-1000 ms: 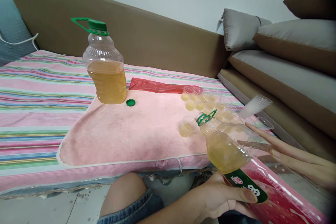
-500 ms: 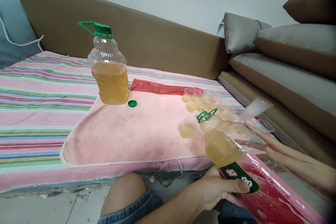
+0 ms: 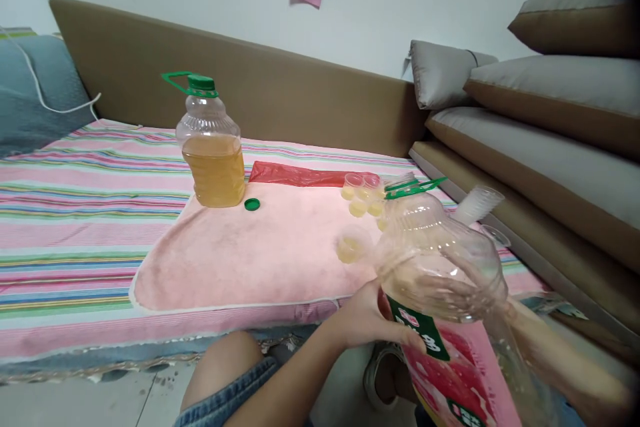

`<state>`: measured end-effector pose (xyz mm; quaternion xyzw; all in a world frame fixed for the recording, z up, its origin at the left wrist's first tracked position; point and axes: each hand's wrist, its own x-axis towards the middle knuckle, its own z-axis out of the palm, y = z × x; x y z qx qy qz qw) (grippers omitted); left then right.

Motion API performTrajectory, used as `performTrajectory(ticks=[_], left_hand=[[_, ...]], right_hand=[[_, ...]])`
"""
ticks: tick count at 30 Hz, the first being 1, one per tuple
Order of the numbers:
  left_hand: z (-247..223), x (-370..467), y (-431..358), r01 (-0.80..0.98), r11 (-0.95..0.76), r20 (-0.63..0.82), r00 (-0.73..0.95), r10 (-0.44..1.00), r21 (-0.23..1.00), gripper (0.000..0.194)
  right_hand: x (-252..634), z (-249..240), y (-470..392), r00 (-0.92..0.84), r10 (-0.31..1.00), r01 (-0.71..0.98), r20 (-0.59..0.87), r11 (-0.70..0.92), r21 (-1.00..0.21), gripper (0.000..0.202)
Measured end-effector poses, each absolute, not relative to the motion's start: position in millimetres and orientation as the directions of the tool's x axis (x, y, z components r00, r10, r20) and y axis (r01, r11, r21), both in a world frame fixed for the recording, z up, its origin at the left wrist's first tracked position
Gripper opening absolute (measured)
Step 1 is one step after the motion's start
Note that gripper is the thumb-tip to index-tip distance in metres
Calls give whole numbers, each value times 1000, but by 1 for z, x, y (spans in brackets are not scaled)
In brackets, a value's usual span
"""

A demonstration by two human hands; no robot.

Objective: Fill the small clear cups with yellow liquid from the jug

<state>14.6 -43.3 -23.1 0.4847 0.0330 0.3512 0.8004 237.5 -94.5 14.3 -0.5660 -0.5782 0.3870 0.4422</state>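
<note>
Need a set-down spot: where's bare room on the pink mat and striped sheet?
Largest: the pink mat, bordered by the green cap behind, lone cup on the right and the mat's front edge. Also the striped sheet left of the capped bottle. Crowded: right side, with the grouped cups, cup stack and held bottle.

I log: clear bottle point(image 3: 447, 307), uncapped, green ring point(image 3: 399, 191) at neck, pink-red label point(image 3: 453, 360), tilted, lower right of frame.

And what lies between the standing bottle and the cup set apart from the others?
The head view shows the green cap near the standing bottle, then pink cloth up to the cup.
</note>
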Motion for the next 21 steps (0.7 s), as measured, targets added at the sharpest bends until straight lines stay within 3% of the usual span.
performTrajectory(ticks=[4,10,15,18,21], left_hand=[[-17,-9,-43,-484,230,255,740,622,845,92],[-27,-46,-38,-515,55,273,539,797,855,92],[-19,-79,-33,-537,-147,307,222,926,831,78],[-12,-101,-31,-425,-302,295,-82,952,853,55],[-10,-124,-31,-280,-369,242,-399,884,886,43]], right_hand=[[227,-3,-103,-71,997,5,7,7,-1000,77],[169,-7,-92,-44,980,-153,195,186,-970,97],[96,-1,-64,23,942,-280,335,328,-902,95],[56,-4,-41,76,897,-274,436,439,-856,93],[20,-11,-16,116,860,-238,498,510,-826,91]])
